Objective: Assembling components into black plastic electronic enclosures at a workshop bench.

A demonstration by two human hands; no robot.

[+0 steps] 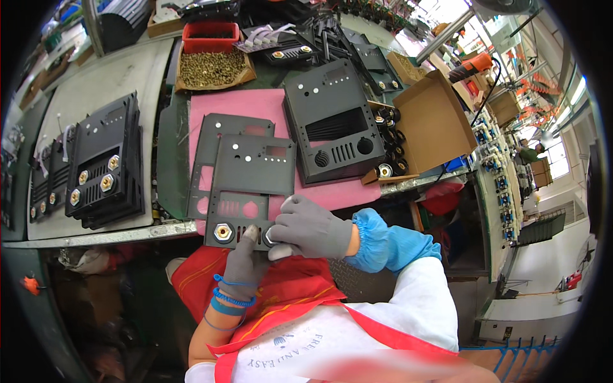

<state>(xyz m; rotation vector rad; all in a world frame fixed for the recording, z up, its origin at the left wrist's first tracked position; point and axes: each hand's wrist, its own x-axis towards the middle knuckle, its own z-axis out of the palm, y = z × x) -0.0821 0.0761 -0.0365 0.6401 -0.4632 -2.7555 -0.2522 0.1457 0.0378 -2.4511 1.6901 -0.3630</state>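
Observation:
A black metal panel (255, 167) with slots and round holes lies at the bench's front edge, its near end sticking out toward me. My left hand (248, 260), in a grey glove, grips that near edge with the thumb on top. A brass fitting with a silver hex nut (223, 232) sits in the panel's near left corner. My right hand (310, 228), also gloved, is closed over a second fitting (269, 237) at the near right corner, mostly hidden by the fingers. Beneath lies another black panel (207, 137) on a pink sheet (255, 101).
Right of the panel stands a stack of black panels (322, 102), beside an open cardboard box (440, 118) of round black parts. Farther back are a tray of small brass parts (211, 70) and a red bin (209, 39). Panels with fittings (105, 159) are stacked left.

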